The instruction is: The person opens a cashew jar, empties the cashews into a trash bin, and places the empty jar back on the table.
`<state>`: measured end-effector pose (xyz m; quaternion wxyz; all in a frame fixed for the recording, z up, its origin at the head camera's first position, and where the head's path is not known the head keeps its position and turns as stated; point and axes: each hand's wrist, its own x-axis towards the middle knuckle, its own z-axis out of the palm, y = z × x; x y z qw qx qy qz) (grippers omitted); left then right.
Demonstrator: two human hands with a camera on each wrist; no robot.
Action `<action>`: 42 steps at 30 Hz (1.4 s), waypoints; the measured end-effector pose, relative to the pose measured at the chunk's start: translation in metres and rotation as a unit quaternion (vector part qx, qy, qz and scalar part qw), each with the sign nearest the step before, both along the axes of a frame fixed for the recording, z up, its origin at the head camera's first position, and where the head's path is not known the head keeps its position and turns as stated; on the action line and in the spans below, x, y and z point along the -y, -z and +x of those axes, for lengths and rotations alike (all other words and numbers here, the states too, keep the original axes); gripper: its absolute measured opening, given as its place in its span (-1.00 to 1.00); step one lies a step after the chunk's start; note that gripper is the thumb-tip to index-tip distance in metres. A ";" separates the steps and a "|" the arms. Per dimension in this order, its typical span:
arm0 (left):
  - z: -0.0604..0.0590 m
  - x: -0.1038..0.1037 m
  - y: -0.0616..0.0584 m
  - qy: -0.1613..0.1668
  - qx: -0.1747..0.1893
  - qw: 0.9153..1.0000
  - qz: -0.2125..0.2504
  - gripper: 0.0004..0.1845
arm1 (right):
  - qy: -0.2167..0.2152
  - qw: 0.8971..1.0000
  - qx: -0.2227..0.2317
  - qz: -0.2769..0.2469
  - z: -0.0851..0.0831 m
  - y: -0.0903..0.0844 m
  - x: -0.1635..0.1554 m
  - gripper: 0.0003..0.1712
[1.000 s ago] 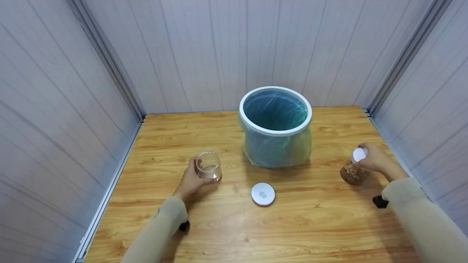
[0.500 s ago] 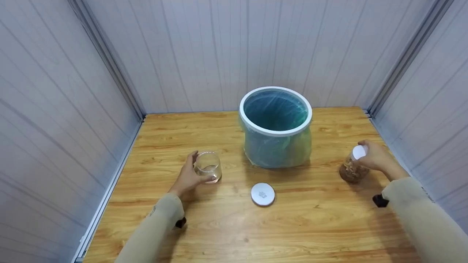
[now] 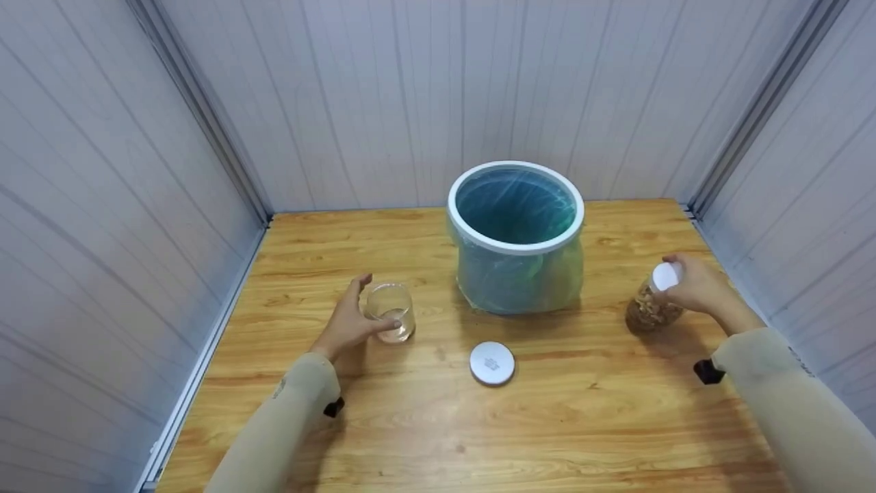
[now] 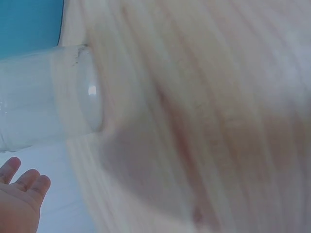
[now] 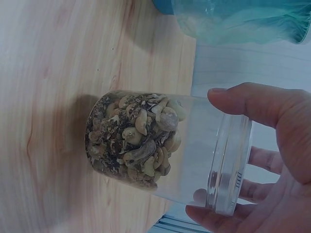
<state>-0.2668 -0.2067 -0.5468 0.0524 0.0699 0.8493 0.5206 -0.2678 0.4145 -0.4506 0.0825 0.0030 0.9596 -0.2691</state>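
Note:
A clear glass jar (image 3: 391, 313) stands upright without a lid, left of the middle of the table. Beside it my left hand (image 3: 348, 318) is spread in a wide C, thumb in front and fingers behind; in the left wrist view, several fingertips (image 4: 24, 180) show apart from the glass. At the right, my right hand (image 3: 701, 287) grips a second clear jar (image 5: 141, 138) near its white lid (image 3: 665, 276), thumb on one side and fingers on the other. Cashew nuts and dark bits fill this jar over halfway. It leans a little, its base close over the table.
A round white lid (image 3: 492, 363) lies flat on the wooden table (image 3: 547, 424), near the middle. Behind it stands a waste bin (image 3: 517, 250) with a white rim and a pale green liner bag. Panel walls (image 3: 383, 103) enclose the table at the back and sides.
My left hand has loosened from the glass jar, moving slightly left with fingers spreading. My right hand has moved the nut jar a little to the left and away from me.

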 end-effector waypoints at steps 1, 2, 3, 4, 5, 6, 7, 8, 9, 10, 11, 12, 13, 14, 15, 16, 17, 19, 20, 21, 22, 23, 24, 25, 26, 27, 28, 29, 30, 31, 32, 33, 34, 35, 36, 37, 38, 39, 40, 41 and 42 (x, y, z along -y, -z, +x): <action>0.000 0.000 -0.002 -0.003 -0.001 1.000 -0.003 0.31 | 0.000 1.000 0.000 -0.001 0.000 -0.001 0.001 0.11; 0.000 0.001 -0.003 -0.005 -0.001 1.000 -0.006 0.29 | -0.001 1.000 0.000 -0.002 0.000 -0.002 0.002 0.11; -0.001 0.001 -0.005 -0.006 -0.004 1.000 -0.010 0.29 | -0.001 1.000 0.000 -0.003 0.000 -0.003 0.004 0.11; -0.001 0.001 -0.006 -0.007 -0.007 1.000 -0.014 0.28 | -0.001 1.000 0.000 -0.003 0.001 -0.004 0.005 0.12; -0.001 0.001 -0.008 -0.010 -0.008 1.000 -0.017 0.27 | -0.002 1.000 0.000 -0.005 0.001 -0.005 0.007 0.12; -0.001 0.001 -0.010 -0.013 -0.010 1.000 -0.019 0.26 | -0.002 1.000 0.000 -0.006 0.001 -0.007 0.008 0.12; -0.001 0.000 -0.012 -0.015 -0.011 1.000 -0.021 0.26 | -0.003 1.000 0.001 -0.007 0.001 -0.008 0.010 0.12; -0.001 0.000 -0.013 -0.015 -0.012 1.000 -0.021 0.26 | -0.004 1.000 0.001 -0.010 0.001 -0.009 0.012 0.12; -0.001 0.000 -0.015 -0.015 -0.015 1.000 -0.020 0.26 | -0.004 1.000 0.001 -0.013 0.001 -0.010 0.014 0.12; -0.001 0.000 -0.016 -0.017 -0.017 1.000 -0.017 0.25 | -0.005 1.000 0.001 -0.018 0.001 -0.011 0.016 0.12; -0.001 -0.001 -0.018 -0.019 -0.019 1.000 -0.013 0.24 | -0.006 1.000 0.002 -0.023 0.001 -0.013 0.018 0.12; -0.001 -0.001 -0.019 -0.019 -0.024 0.999 -0.009 0.23 | -0.007 1.000 0.001 -0.024 0.001 -0.014 0.019 0.11; -0.002 -0.001 -0.021 -0.020 -0.028 0.999 -0.006 0.21 | -0.008 1.000 0.000 -0.025 0.001 -0.015 0.021 0.11; -0.002 -0.001 -0.022 -0.020 -0.035 0.999 -0.004 0.19 | -0.009 1.000 -0.003 -0.025 0.001 -0.016 0.022 0.11; -0.003 -0.002 -0.024 -0.020 -0.042 0.999 -0.004 0.17 | -0.010 1.000 -0.006 -0.023 0.001 -0.017 0.023 0.11; -0.004 -0.002 -0.025 -0.020 -0.050 0.999 -0.006 0.15 | -0.012 1.000 -0.008 -0.022 0.001 -0.018 0.025 0.11; -0.004 -0.002 -0.026 -0.020 -0.058 0.998 -0.008 0.12 | -0.013 1.000 -0.012 -0.019 0.001 -0.020 0.026 0.11; -0.005 -0.003 -0.029 -0.020 -0.074 0.997 -0.012 0.08 | -0.015 1.000 -0.018 -0.012 0.002 -0.022 0.029 0.11; -0.005 -0.004 -0.031 -0.021 -0.082 0.996 -0.013 0.06 | -0.015 1.000 -0.020 -0.009 0.002 -0.023 0.030 0.11; -0.006 -0.004 -0.033 -0.021 -0.089 0.996 -0.013 0.05 | -0.014 1.000 -0.020 -0.008 0.002 -0.024 0.032 0.11; -0.006 -0.005 -0.034 -0.020 -0.097 0.995 -0.012 0.03 | -0.014 1.000 -0.021 -0.007 0.003 -0.025 0.033 0.11; -0.007 -0.005 -0.036 -0.020 -0.105 0.994 -0.010 0.01 | -0.014 1.000 -0.024 -0.005 0.003 -0.026 0.035 0.11; -0.007 -0.006 -0.037 -0.020 -0.112 0.994 -0.008 0.00 | -0.016 1.000 -0.026 -0.003 0.003 -0.027 0.037 0.10; -0.007 -0.006 -0.039 -0.019 -0.120 0.993 -0.007 -0.01 | -0.016 0.999 -0.028 -0.002 0.004 -0.029 0.038 0.10; -0.008 -0.007 -0.040 -0.018 -0.128 0.992 -0.005 -0.03 | -0.017 0.999 -0.031 0.000 0.004 -0.030 0.040 0.10; -0.008 -0.008 -0.042 -0.016 -0.135 0.991 -0.004 -0.05 | -0.017 0.999 -0.034 -0.001 0.005 -0.031 0.042 0.09; -0.009 -0.009 -0.043 -0.014 -0.142 0.990 -0.003 -0.06 | -0.018 0.999 -0.037 0.001 0.005 -0.032 0.044 0.08; -0.009 -0.009 -0.045 -0.014 -0.147 0.989 -0.002 -0.08 | -0.019 0.999 -0.040 0.002 0.006 -0.034 0.046 0.07; -0.009 -0.010 -0.047 -0.013 -0.151 0.988 -0.002 -0.09 | -0.020 0.999 -0.041 0.003 0.006 -0.035 0.048 0.07; -0.009 -0.011 -0.048 -0.011 -0.155 0.988 -0.002 -0.10 | -0.020 0.999 -0.043 0.004 0.007 -0.037 0.051 0.07; -0.009 -0.012 -0.050 -0.010 -0.158 0.987 -0.002 -0.11 | -0.021 0.999 -0.046 0.004 0.007 -0.038 0.053 0.07; -0.009 -0.013 -0.052 -0.009 -0.162 0.987 -0.001 -0.11 | -0.022 0.999 -0.049 0.005 0.008 -0.039 0.054 0.07; -0.009 -0.014 -0.054 -0.007 -0.166 0.986 -0.001 -0.11 | -0.023 0.998 -0.051 0.005 0.008 -0.040 0.056 0.06; -0.009 -0.015 -0.055 -0.006 -0.168 0.986 -0.001 -0.12 | -0.024 0.998 -0.054 0.003 0.009 -0.042 0.058 0.06; -0.009 -0.016 -0.057 -0.005 -0.171 0.985 0.000 -0.12 | -0.025 0.998 -0.055 0.001 0.010 -0.043 0.059 0.06; -0.009 -0.017 -0.058 -0.003 -0.175 0.985 0.001 -0.13 | -0.026 0.998 -0.057 -0.001 0.010 -0.044 0.061 0.06; -0.009 -0.018 -0.060 -0.002 -0.177 0.984 0.002 -0.15 | -0.027 0.998 -0.058 -0.003 0.011 -0.045 0.062 0.06; -0.009 -0.020 -0.061 0.000 -0.180 0.984 0.003 -0.16 | -0.029 0.998 -0.060 -0.006 0.012 -0.046 0.064 0.06; -0.009 -0.021 -0.062 0.002 -0.183 0.983 0.005 -0.17 | -0.030 0.998 -0.061 -0.009 0.012 -0.046 0.065 0.05; -0.009 -0.022 -0.063 0.004 -0.186 0.982 0.007 -0.18 | -0.032 0.997 -0.063 -0.012 0.013 -0.047 0.067 0.05; -0.010 -0.023 -0.064 0.006 -0.190 0.982 0.009 -0.19 | -0.033 0.997 -0.064 -0.012 0.013 -0.048 0.068 0.05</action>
